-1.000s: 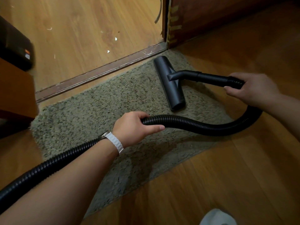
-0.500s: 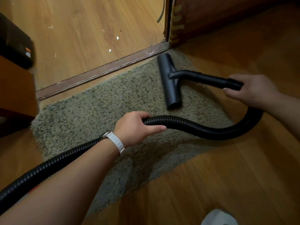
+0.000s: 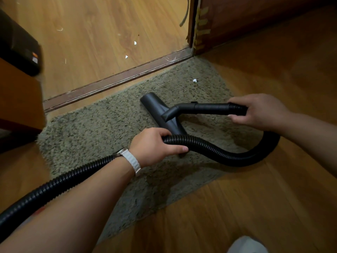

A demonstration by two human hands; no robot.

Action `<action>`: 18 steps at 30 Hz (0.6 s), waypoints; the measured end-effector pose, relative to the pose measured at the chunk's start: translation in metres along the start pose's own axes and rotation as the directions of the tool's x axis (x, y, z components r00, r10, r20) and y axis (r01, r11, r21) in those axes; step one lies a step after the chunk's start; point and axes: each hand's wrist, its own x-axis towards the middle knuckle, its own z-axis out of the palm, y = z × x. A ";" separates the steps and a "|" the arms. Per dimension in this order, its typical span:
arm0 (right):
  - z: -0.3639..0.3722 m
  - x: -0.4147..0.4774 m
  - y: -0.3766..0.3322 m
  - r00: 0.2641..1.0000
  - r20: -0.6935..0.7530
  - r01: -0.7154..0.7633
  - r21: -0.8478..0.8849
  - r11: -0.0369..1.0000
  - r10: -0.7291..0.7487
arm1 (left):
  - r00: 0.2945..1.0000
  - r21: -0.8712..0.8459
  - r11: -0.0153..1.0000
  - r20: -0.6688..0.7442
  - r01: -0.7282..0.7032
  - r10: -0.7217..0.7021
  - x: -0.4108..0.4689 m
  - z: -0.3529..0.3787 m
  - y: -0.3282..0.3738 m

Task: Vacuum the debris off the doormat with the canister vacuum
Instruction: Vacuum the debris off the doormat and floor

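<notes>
Running the floor nozzle (image 3: 160, 113) across the doormat (image 3: 94, 132), both hands on the vacuum.

Right hand (image 3: 259, 111) has its fingers curled snug round the rigid wand (image 3: 209, 107) right where it joins the ribbed hose (image 3: 237, 157). Left hand (image 3: 155, 145), white watch strap (image 3: 132, 161) on the wrist, is wrapped round the hose further back, thumb lying along it. Nozzle sits flat on the shaggy mat, about mid-mat, its near end hidden behind the left hand. One white scrap (image 3: 194, 80) lies on the mat near the far corner, well apart from the nozzle. A few more bits (image 3: 135, 42) sit on the wood floor past the threshold strip (image 3: 116, 81).
</notes>
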 end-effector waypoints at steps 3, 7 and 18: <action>-0.005 -0.007 0.012 0.996 -0.024 -0.080 0.036 0.996 0.081 | 1.000 0.003 1.000 0.003 -0.001 0.001 0.001 -0.001 0.003; -0.010 -0.020 0.028 0.979 -0.080 -0.182 0.073 0.981 0.188 | 1.000 -0.007 1.000 0.000 0.005 -0.005 0.003 0.002 0.003; -0.014 -0.032 0.056 0.842 -0.185 -0.458 0.250 0.853 0.507 | 1.000 -0.109 0.994 0.001 0.010 -0.010 0.005 0.003 0.003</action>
